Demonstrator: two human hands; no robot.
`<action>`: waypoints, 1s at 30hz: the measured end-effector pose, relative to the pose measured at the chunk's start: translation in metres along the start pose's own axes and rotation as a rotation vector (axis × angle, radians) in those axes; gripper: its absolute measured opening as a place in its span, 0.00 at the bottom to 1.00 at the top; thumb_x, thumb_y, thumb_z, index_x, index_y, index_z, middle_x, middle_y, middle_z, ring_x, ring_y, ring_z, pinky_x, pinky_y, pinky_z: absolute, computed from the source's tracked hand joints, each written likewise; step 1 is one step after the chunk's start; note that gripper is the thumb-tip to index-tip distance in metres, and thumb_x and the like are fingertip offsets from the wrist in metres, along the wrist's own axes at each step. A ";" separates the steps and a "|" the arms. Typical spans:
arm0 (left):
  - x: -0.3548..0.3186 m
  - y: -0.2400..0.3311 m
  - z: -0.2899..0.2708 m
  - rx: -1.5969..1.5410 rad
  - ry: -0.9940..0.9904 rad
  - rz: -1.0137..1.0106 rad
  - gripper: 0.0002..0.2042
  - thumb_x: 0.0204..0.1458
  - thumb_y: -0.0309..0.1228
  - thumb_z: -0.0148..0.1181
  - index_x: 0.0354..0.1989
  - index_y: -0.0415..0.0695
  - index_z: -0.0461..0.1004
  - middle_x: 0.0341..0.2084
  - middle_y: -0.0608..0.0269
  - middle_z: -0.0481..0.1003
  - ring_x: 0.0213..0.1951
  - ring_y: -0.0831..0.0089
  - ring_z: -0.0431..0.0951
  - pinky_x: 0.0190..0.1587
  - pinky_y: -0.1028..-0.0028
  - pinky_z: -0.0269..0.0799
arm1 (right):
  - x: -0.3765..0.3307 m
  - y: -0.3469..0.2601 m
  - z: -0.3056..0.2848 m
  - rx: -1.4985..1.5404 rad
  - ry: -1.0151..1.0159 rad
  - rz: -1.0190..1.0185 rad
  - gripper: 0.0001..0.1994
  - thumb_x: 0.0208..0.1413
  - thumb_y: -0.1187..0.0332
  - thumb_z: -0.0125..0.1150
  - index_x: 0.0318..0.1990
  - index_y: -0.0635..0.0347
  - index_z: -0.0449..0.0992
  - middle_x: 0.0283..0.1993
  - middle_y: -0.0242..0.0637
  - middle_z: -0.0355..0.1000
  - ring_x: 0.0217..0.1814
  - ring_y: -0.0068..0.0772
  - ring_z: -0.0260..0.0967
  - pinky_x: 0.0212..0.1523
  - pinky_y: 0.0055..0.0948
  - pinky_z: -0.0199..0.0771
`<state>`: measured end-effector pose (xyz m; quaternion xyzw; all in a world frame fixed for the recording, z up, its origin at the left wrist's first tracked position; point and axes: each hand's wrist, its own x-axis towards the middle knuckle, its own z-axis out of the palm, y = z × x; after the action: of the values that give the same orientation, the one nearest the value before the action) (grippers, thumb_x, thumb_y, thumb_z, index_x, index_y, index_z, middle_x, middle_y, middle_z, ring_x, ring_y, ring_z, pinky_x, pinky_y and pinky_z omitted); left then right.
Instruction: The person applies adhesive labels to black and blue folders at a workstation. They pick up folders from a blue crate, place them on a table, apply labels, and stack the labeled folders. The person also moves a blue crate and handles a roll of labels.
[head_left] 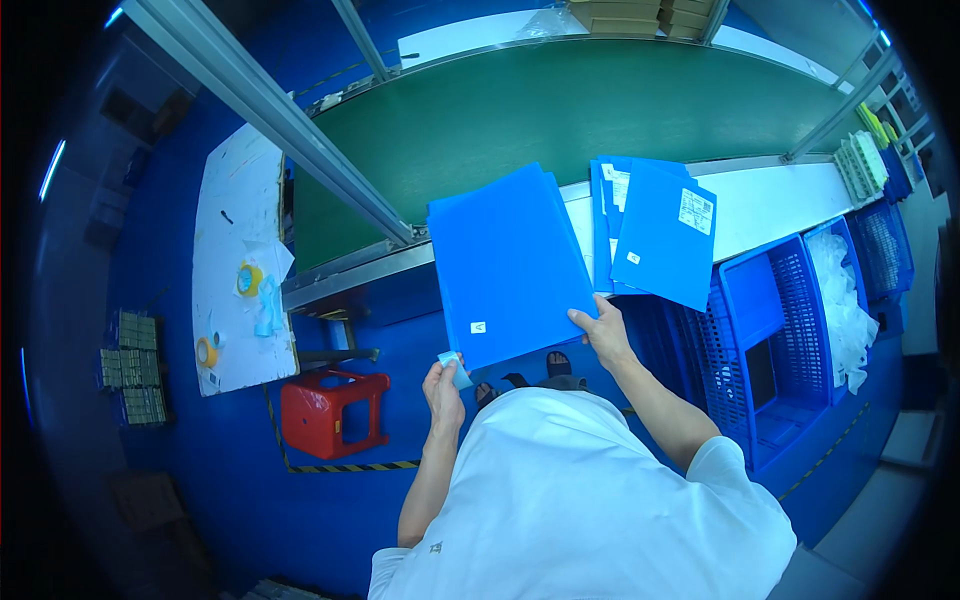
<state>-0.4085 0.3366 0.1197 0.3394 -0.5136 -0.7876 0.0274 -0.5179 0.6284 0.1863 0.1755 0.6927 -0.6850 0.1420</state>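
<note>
Two hands are sharing one stack of blue plastic sheets, which you are holding in front of your chest, above the floor and just short of the green conveyor belt. The stack's long axis is running away from you, toward the belt. Your right hand is closing thumb-over on the near right corner, the nearer of the two grips. Your left hand is sitting just below the near left corner, fingers pinching a small pale-blue tab that is touching the stack's edge.
</note>
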 end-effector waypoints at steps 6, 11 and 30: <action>-0.008 0.025 -0.021 0.034 0.098 0.066 0.10 0.65 0.28 0.51 0.48 0.36 0.73 0.40 0.55 0.78 0.36 0.70 0.80 0.39 0.70 0.79 | 0.060 -0.014 -0.095 0.250 0.283 -0.159 0.25 0.55 0.61 0.68 0.58 0.62 0.70 0.43 0.30 0.75 0.34 0.20 0.72 0.23 0.20 0.65; -0.021 0.053 -0.017 0.012 0.085 0.133 0.10 0.65 0.27 0.50 0.51 0.36 0.70 0.38 0.54 0.78 0.33 0.71 0.80 0.36 0.71 0.79 | 0.120 0.026 -0.233 0.273 0.562 -0.144 0.13 0.57 0.64 0.67 0.48 0.55 0.77 0.37 0.27 0.76 0.29 0.19 0.69 0.20 0.22 0.61; -0.050 0.074 0.041 0.150 -0.263 0.178 0.14 0.64 0.26 0.51 0.56 0.34 0.70 0.39 0.53 0.80 0.38 0.69 0.82 0.43 0.70 0.80 | -0.018 -0.033 0.126 -0.449 -0.606 -0.868 0.14 0.51 0.65 0.69 0.45 0.56 0.82 0.55 0.38 0.74 0.59 0.43 0.68 0.58 0.40 0.70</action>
<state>-0.4162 0.3538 0.2161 0.1876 -0.5979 -0.7793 0.0041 -0.5214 0.5019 0.2212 -0.3635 0.7580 -0.5365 0.0736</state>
